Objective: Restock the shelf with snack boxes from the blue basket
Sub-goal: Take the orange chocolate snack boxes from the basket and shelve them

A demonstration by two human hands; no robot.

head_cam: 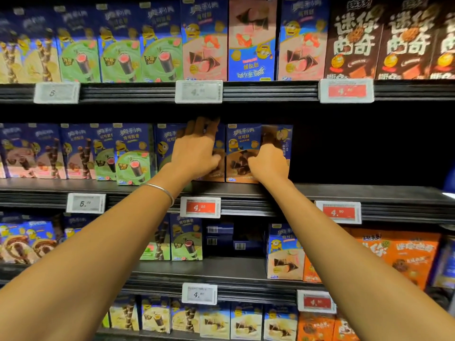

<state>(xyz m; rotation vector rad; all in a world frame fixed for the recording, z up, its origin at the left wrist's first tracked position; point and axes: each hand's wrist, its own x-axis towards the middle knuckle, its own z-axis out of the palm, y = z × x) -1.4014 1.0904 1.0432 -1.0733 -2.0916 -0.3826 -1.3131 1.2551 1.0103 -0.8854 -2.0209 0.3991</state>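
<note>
On the middle shelf (pixel 344 190) stand blue and brown snack boxes with chocolate triangles on the front. My left hand (pixel 197 151) grips one snack box (pixel 219 146), fingers curled over its top edge and thumb on its front. My right hand (pixel 268 166) grips the neighbouring snack box (pixel 242 143), thumb on the front and fingers reaching round its right side. A third box (pixel 280 135) of the same kind stands just right of that hand. The blue basket is out of view.
Right of the third box the middle shelf is dark and bare. Green and pink boxes (pixel 130 153) fill its left part. Price tags (pixel 200 207) hang on the shelf rails. The shelves above and below carry more boxes, with orange packs (pixel 408 254) at the lower right.
</note>
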